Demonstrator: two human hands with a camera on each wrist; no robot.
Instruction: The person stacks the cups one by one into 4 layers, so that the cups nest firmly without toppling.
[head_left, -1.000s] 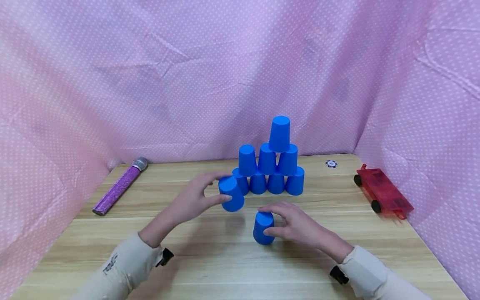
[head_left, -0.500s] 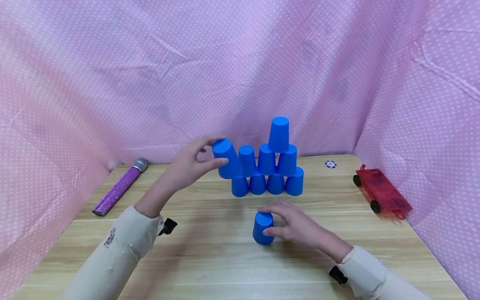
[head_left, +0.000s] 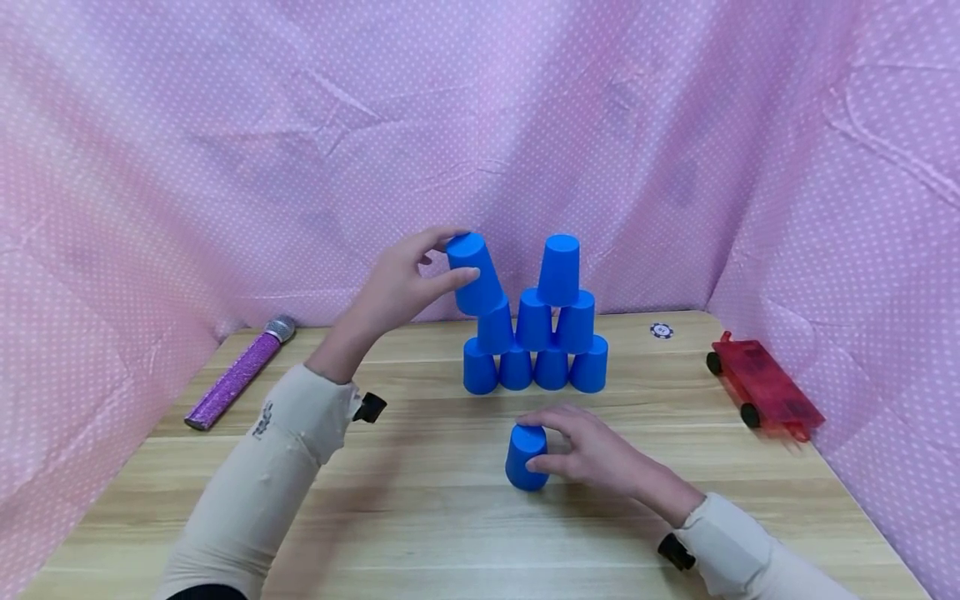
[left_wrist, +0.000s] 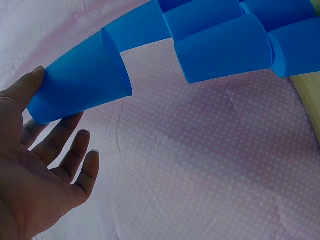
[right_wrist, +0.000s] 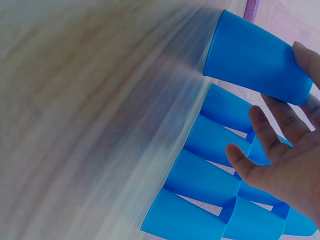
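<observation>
My left hand (head_left: 401, 283) pinches an upside-down blue cup (head_left: 476, 275) near its base, thumb on one side and fingers on the other. That cup is tilted, and in the head view its rim overlaps the left cup (head_left: 495, 327) of the stack's middle row. In the left wrist view the held cup (left_wrist: 80, 77) hangs apart from the stacked cups (left_wrist: 225, 47). My right hand (head_left: 592, 446) holds another upside-down blue cup (head_left: 527, 458) by its upper part, standing on the table in front of the stack. A single cup (head_left: 560, 271) tops the stack's right side.
The stack's bottom row (head_left: 515, 369) of several cups stands on the wooden table (head_left: 450, 533). A purple microphone (head_left: 240, 373) lies at the left, a poker chip (head_left: 662, 331) at the back right. A red toy car (head_left: 767, 383) sits by the right edge. Pink dotted cloth (head_left: 420, 150) surrounds the table.
My left hand has lifted its cup from in front of the stack's lower left, up past its left side, then right to above the middle row. The right hand has stayed still on its cup.
</observation>
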